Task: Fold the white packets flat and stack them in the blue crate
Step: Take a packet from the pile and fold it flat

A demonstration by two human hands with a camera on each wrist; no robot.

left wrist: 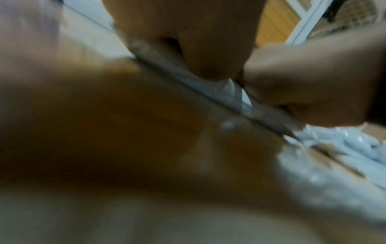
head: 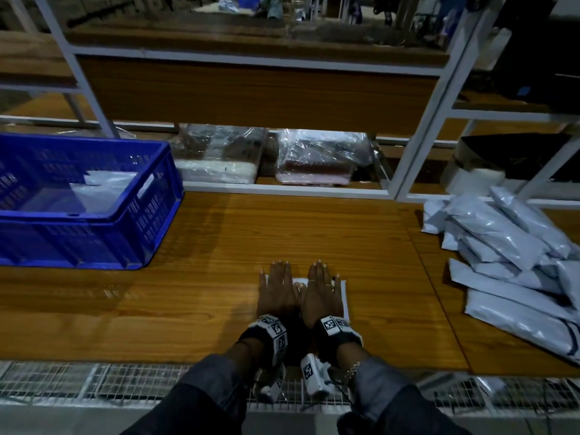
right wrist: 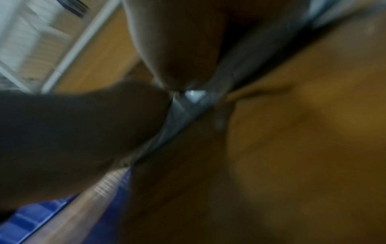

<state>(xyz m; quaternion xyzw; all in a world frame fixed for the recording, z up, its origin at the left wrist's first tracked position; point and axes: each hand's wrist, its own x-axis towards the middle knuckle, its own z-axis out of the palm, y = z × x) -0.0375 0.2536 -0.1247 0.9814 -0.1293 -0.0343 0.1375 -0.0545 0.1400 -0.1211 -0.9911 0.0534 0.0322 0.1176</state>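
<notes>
Wooden bench (head: 194,296) under our hands. Left hand (head: 277,290) and right hand (head: 321,290) lie side by side, fingers straight, palms pressing one white packet (head: 343,296) flat near the front edge. Blue crate (head: 150,196) sits far left with flat packets (head: 100,186) inside. Unfolded packet pile (head: 508,246) heaped at right. Wrist views blurred.

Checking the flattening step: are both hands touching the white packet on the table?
Touching. The head view shows left hand and right hand pressing flat on the white packet.
</notes>
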